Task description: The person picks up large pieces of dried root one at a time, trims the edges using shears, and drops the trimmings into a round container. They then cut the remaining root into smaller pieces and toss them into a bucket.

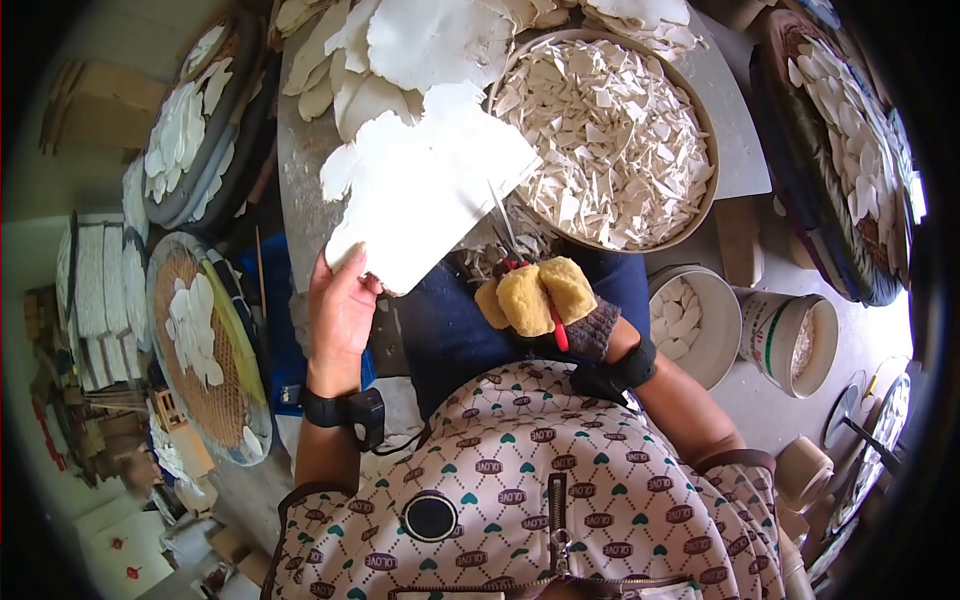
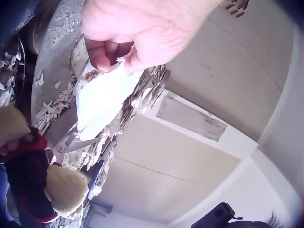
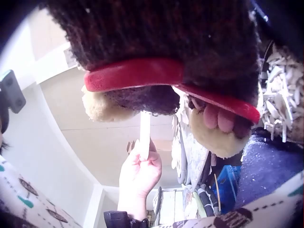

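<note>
We see the left hand (image 1: 343, 312) pinching one corner of the ragged white sheet (image 1: 425, 185), which is held up beside the round tray (image 1: 713, 170) of white shards. The gloved right hand (image 1: 548, 303) grips the red-handled scissors (image 2: 61, 147), with blades at the sheet's edge.
</note>
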Demonstrator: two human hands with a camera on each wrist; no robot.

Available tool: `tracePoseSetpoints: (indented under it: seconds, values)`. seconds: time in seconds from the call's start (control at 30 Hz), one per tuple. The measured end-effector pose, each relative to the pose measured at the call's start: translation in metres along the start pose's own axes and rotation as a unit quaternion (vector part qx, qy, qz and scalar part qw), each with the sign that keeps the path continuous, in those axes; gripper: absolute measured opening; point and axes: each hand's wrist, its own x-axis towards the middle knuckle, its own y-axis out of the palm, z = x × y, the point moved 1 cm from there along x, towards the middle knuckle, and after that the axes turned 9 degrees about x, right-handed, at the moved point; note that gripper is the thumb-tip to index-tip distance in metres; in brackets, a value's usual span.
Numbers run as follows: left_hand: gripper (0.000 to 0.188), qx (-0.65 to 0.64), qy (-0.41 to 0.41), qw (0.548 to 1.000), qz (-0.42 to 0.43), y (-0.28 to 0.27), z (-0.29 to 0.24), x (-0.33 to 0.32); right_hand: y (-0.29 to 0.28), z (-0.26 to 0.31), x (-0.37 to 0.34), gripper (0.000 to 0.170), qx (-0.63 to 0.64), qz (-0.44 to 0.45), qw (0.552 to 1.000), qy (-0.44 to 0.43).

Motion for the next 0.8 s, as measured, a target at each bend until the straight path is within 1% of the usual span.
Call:
tracePoseSetpoints:
  seconds: [0.03,0.1,0.13,0.17,0.2,0.23,0.27,0.3,0.37,0.4,0.43,0.47,0.57,0.63,0.67,0.7,0.73,0.8]
  values:
    - [0.029,0.003,-0.012,1.000,0.007,-0.001,0.000,0.001,-0.001,-0.004,0.004,0.036,0.102,0.020,0.995,-0.011]
    - [0.028,0.008,-0.037,0.999,0.020,-0.006,0.000,0.004,-0.001,-0.007,0.008,0.036,0.216,0.039,0.975,-0.019]
    - [0.030,0.016,-0.040,0.999,0.027,-0.010,0.001,0.006,-0.001,-0.006,0.009,0.036,0.229,0.037,0.972,-0.017]
    - [0.031,0.024,-0.044,0.998,0.033,-0.014,0.002,0.009,0.001,-0.005,0.007,0.036,0.108,0.018,0.994,-0.023]
    - [0.033,0.034,-0.050,0.997,0.040,-0.014,0.002,0.009,0.004,-0.002,0.005,0.035,-0.024,-0.002,0.999,-0.024]
    - [0.035,0.044,-0.036,0.998,0.016,-0.010,0.003,0.008,0.007,0.000,0.004,0.035,-0.146,-0.022,0.989,-0.021]
    - [0.038,0.054,-0.020,0.998,-0.006,-0.002,0.003,0.008,0.004,-0.005,0.006,0.035,-0.018,-0.015,0.999,-0.023]
    - [0.041,0.065,-0.003,0.998,-0.027,0.003,0.002,0.009,0.005,-0.006,0.007,0.034,0.021,-0.022,0.999,-0.023]
    - [0.047,0.096,0.008,0.995,-0.027,0.002,0.005,0.011,0.006,-0.006,0.010,0.032,0.098,-0.036,0.994,-0.025]
    - [0.050,0.109,0.014,0.994,-0.026,0.003,0.006,0.012,0.010,-0.008,0.015,0.032,0.220,-0.040,0.974,-0.019]
    - [0.050,0.114,0.008,0.993,-0.029,0.003,0.007,0.015,0.015,-0.007,0.020,0.031,0.339,-0.043,0.940,-0.014]
    - [0.051,0.119,0.001,0.992,-0.032,0.003,0.007,0.017,0.020,-0.003,0.023,0.028,0.383,-0.082,0.920,0.005]
    - [0.051,0.129,-0.007,0.991,-0.023,0.001,0.003,0.025,0.018,0.001,0.026,0.032,0.350,-0.024,0.936,0.007]
    - [0.050,0.136,-0.008,0.991,-0.018,0.001,0.000,0.031,0.019,0.003,0.026,0.030,0.219,-0.054,0.974,-0.005]
    - [0.050,0.140,-0.010,0.990,-0.020,0.001,0.000,0.033,0.020,0.004,0.026,0.029,0.152,-0.070,0.986,-0.010]
    - [0.050,0.146,-0.011,0.989,-0.020,0.000,-0.001,0.036,0.019,0.006,0.027,0.028,0.037,-0.068,0.997,-0.022]
    - [0.050,0.150,-0.013,0.988,-0.021,0.000,-0.001,0.038,0.019,0.008,0.028,0.027,-0.078,-0.066,0.994,-0.034]
    - [0.051,0.156,-0.015,0.987,-0.024,-0.001,0.000,0.040,0.016,0.006,0.028,0.025,-0.149,-0.071,0.985,-0.043]
